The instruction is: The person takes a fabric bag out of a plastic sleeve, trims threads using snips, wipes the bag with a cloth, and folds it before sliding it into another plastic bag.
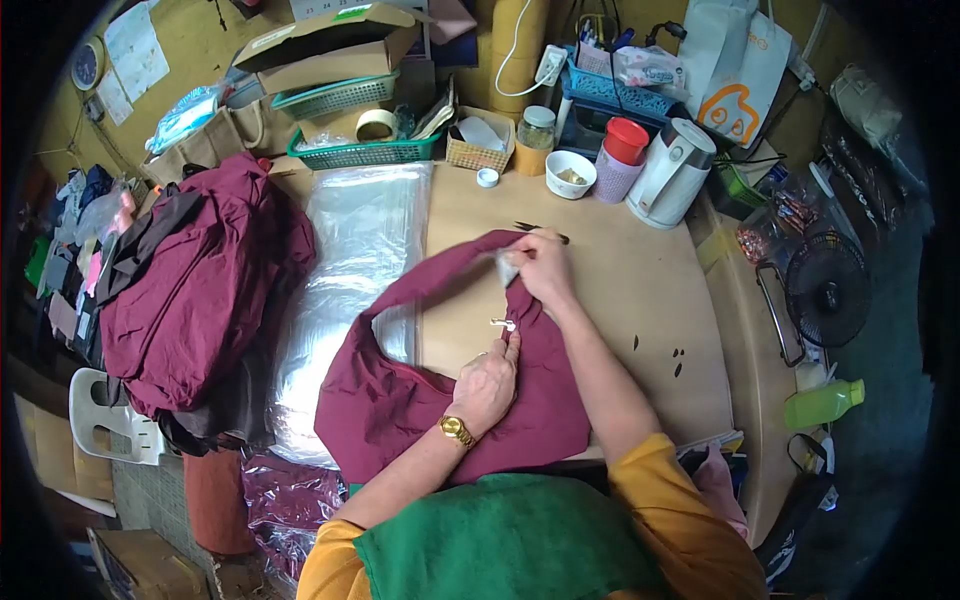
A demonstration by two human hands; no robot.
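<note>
A maroon fabric shoulder bag (530, 400) lies on the table in front of me, its wide strap arching up and away from me. My right hand (543, 265) is closed on the upper right part of the strap, beside a small whitish piece (507, 270) that is blurred. My left hand (485, 385), with a gold watch on the wrist, presses on the bag below the strap's base, fingers gathered on the fabric. Just above its fingertips sits a small silvery clip or zipper pull (507, 324). A black pointed tool (528, 227), partly hidden, lies behind my right hand.
Clear plastic bags (350, 230) lie stacked to the left, beside a heap of maroon bags (190, 290). Along the back stand a green basket (365, 152), a white bowl (570, 175), a red-lidded cup (624, 145) and an electric kettle (672, 175). Small dark pieces (678, 362) lie at right.
</note>
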